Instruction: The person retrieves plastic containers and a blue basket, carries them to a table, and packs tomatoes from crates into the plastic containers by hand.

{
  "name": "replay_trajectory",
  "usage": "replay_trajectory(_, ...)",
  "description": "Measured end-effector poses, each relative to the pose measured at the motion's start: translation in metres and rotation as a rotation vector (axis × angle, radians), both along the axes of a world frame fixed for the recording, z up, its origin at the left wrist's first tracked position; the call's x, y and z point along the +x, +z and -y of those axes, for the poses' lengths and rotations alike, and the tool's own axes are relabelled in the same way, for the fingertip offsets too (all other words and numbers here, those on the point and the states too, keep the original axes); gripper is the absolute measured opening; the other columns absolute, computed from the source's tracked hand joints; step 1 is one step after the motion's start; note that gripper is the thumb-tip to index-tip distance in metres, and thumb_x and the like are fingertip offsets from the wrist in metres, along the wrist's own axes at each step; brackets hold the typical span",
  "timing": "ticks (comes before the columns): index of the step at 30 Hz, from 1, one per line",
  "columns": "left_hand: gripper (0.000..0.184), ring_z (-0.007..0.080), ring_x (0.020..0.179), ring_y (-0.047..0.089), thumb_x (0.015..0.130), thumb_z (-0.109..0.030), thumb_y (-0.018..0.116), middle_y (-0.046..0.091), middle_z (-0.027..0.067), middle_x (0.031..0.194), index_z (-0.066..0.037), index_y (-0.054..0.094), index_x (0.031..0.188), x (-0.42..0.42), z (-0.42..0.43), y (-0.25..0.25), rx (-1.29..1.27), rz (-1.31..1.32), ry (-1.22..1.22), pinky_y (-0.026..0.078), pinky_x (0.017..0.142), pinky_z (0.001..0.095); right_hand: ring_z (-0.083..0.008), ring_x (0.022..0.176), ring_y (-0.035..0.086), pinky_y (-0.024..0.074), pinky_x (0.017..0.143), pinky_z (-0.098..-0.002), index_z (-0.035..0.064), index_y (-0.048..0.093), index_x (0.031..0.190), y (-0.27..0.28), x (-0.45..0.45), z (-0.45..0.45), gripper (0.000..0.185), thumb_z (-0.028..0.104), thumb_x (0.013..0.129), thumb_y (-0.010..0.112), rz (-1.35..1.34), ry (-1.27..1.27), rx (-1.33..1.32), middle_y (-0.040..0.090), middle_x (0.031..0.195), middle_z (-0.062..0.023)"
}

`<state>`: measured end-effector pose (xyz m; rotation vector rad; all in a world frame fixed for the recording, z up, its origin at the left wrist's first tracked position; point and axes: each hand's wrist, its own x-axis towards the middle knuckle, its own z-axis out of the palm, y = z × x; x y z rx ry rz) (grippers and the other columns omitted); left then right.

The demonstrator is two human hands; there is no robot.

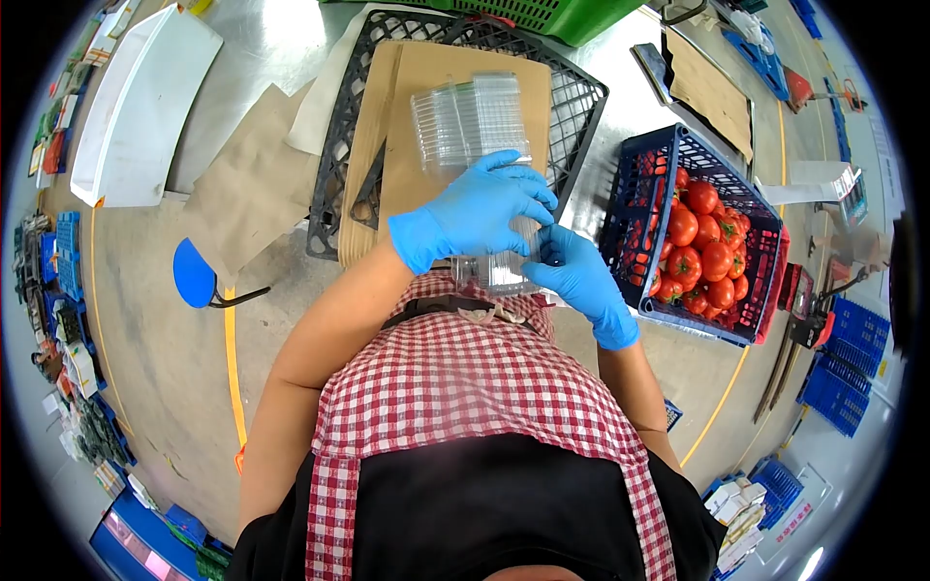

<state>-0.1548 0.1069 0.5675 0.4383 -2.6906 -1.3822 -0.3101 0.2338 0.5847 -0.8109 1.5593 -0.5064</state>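
Note:
Both hands wear blue gloves. My left hand (489, 208) reaches across clear plastic containers, its fingers curled over them and the thumb lower down. My right hand (581, 276) is closed at the right edge of a clear plastic container (499, 273) near my waist, fingertips close to the left hand's. Just beyond the left hand, a nested stack of clear plastic containers (470, 116) lies on a brown cardboard sheet (407, 107). Part of the containers is hidden under the gloves.
Under the cardboard is a black plastic crate (581, 102). A blue crate (644, 165) of red tomatoes (712, 257) stands to the right. A green crate (581, 19) is at the back. A white box (145, 107) sits left, and a blue stool seat (194, 273) below it.

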Motion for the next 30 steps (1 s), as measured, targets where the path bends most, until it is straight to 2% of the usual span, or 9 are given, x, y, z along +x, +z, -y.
replay_trajectory(3,0.038,0.0182,0.125,0.043,0.071,-0.022,0.066,0.057,-0.0003,0.124,-0.020,0.067,0.109,0.000,0.000,-0.001,-0.012,-0.007,-0.006,0.013,0.114,0.0415,-0.0088,0.070,0.051,0.0441,0.064,-0.0245,-0.0038,0.060,0.094,-0.004,0.000,-0.002,0.030,0.014,0.073,0.073,-0.004,0.006,-0.005,0.057,0.078,-0.0029)
replay_trajectory(6,0.038,0.0181,0.124,0.043,0.071,-0.022,0.066,0.057,-0.0007,0.124,-0.020,0.068,0.109,0.000,-0.001,0.000,-0.017,-0.008,-0.008,0.014,0.114,0.0416,-0.0081,0.066,0.050,0.0435,0.060,-0.0238,-0.0013,0.058,0.092,-0.007,0.000,-0.005,0.038,0.027,0.073,0.075,-0.004,0.000,-0.034,0.056,0.073,-0.0024)
replay_trajectory(9,0.037,0.0187,0.125,0.043,0.072,-0.022,0.066,0.057,-0.0003,0.124,-0.020,0.068,0.109,0.000,0.000,0.001,-0.016,0.003,-0.011,0.014,0.114,0.0417,-0.0080,0.066,0.050,0.0437,0.060,-0.0238,-0.0010,0.059,0.092,-0.007,0.001,-0.004,0.038,0.028,0.073,0.075,-0.018,0.008,-0.042,0.056,0.073,-0.0024)
replay_trajectory(18,0.038,0.0201,0.126,0.042,0.072,-0.023,0.066,0.057,0.0015,0.124,-0.018,0.067,0.110,0.001,0.000,-0.002,-0.020,-0.007,-0.013,0.014,0.114,0.0421,-0.0092,0.066,0.052,0.0451,0.061,-0.0249,-0.0018,0.058,0.092,-0.003,0.003,-0.001,0.038,0.027,0.074,0.074,-0.032,0.020,-0.016,0.058,0.073,-0.0030)
replay_trajectory(21,0.038,0.0197,0.126,0.042,0.073,-0.023,0.066,0.057,0.0017,0.124,-0.018,0.067,0.110,0.000,-0.001,-0.002,-0.021,-0.002,-0.008,0.014,0.114,0.0420,-0.0095,0.067,0.049,0.0421,0.062,-0.0255,-0.0034,0.059,0.091,0.000,0.010,-0.003,0.031,0.018,0.074,0.072,-0.118,-0.023,-0.033,0.056,0.073,-0.0032)
replay_trajectory(24,0.038,0.0192,0.125,0.043,0.073,-0.024,0.066,0.057,0.0015,0.124,-0.017,0.067,0.111,-0.001,0.000,0.001,-0.014,-0.002,-0.022,0.013,0.114,0.0420,-0.0097,0.068,0.050,0.0431,0.061,-0.0262,-0.0042,0.058,0.092,0.016,0.023,-0.004,0.032,0.018,0.073,0.071,-0.323,0.011,-0.133,0.056,0.073,-0.0043)
replay_trajectory(30,0.041,0.0189,0.126,0.042,0.072,-0.024,0.067,0.057,0.0012,0.125,-0.018,0.065,0.113,-0.002,-0.001,-0.005,-0.032,-0.009,-0.023,0.013,0.114,0.0423,-0.0089,0.070,0.050,0.0451,0.063,-0.0256,-0.0051,0.058,0.096,0.018,0.004,0.008,0.033,0.015,0.073,0.070,-0.143,0.102,0.020,0.057,0.078,-0.0049)
